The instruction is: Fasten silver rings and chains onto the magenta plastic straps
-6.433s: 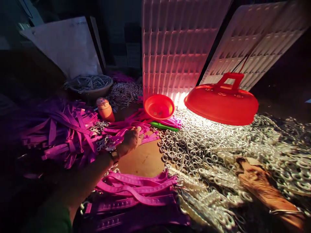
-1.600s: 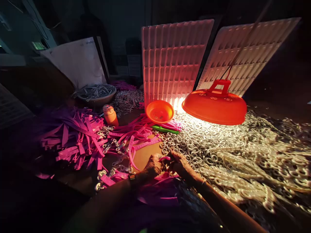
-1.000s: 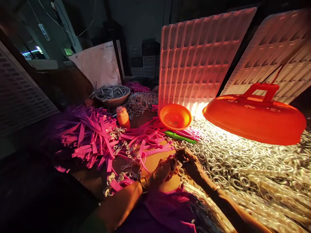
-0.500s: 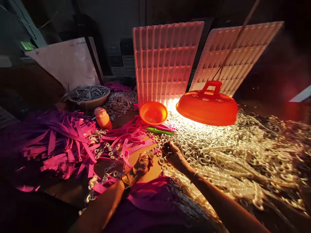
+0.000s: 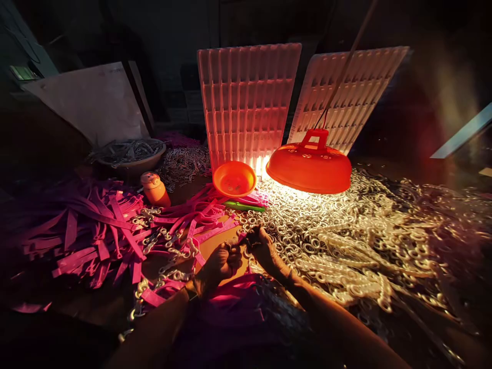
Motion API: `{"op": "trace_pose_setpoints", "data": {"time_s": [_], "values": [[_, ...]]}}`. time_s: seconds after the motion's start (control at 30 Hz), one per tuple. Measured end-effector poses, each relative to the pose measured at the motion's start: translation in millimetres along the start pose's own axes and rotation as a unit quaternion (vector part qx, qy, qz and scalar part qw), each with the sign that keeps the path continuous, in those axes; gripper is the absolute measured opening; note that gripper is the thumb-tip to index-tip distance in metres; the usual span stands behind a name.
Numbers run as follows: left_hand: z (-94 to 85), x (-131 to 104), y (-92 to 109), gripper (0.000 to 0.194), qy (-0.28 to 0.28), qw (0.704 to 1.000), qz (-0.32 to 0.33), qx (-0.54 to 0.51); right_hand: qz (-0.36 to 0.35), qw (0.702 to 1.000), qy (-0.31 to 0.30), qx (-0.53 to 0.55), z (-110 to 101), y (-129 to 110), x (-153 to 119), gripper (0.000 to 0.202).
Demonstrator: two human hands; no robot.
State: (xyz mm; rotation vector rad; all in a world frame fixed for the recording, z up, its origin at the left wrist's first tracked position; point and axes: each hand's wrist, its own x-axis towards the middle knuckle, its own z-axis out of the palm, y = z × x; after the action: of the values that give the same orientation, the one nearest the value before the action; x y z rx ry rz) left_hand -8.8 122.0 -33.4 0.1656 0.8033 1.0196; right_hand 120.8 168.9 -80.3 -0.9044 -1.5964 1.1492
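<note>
My left hand (image 5: 225, 261) is closed in a fist low over the middle of the table, with a small piece of pink strap (image 5: 242, 238) showing at its fingertips. Just to its right, my right hand (image 5: 265, 250) is closed too, its curled fingers in shadow and almost meeting the left. What the right fingers pinch is too dark to make out. Metal rings and clasps (image 5: 319, 236) are heaped beside and beyond my right hand. Loose pink straps (image 5: 203, 220) lie behind my left hand, and more pink fabric (image 5: 238, 302) lies below both wrists.
A red lamp shade (image 5: 309, 166) hangs low over the metal pile. An orange bowl (image 5: 234, 179) and a green strip (image 5: 244, 206) sit behind my hands. An orange bottle (image 5: 156, 189) stands left, near a pink strap pile (image 5: 88, 230) and a filled basin (image 5: 154, 156). White ribbed panels (image 5: 249, 102) stand behind.
My hands have come closer together, narrowing the gap where the pink strap shows. The whole view has shifted, so the surroundings appear further left.
</note>
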Motion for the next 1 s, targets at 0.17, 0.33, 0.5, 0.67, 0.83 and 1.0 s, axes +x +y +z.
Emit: {"op": "trace_pose_setpoints", "data": {"time_s": [0.17, 0.33, 0.5, 0.67, 0.83, 1.0], "values": [[-3.7, 6.1, -1.3, 0.031, -0.019, 0.999, -0.007, -0.04, 0.024, 0.999, 0.021, -0.01, -1.4, -9.2, -1.1, 0.009], [-16.5, 14.7, -10.3, 0.035, -0.042, 0.995, 0.078, 0.04, 0.036, 0.999, -0.01, -0.025, -3.5, -15.6, -0.8, 0.021], [-22.9, 10.5, -15.2, 0.026, -0.052, 0.976, 0.166, 0.128, 0.049, 0.998, -0.03, -0.009, -3.4, -19.4, -0.5, 0.013], [-18.0, 0.3, -21.5, 0.03, -0.035, 0.95, 0.178, 0.252, 0.124, 0.988, -0.069, 0.056, -4.0, -22.3, 3.1, 0.01], [-6.9, -10.8, -21.7, 0.029, -0.004, 0.951, 0.18, 0.25, 0.092, 0.993, -0.075, 0.022, -5.8, -22.3, 11.0, 0.018], [-4.3, -13.9, -17.6, 0.026, 0.034, 0.949, 0.187, 0.251, 0.072, 0.995, -0.067, -0.009, -5.0, -27.0, 14.6, 0.02]]}}
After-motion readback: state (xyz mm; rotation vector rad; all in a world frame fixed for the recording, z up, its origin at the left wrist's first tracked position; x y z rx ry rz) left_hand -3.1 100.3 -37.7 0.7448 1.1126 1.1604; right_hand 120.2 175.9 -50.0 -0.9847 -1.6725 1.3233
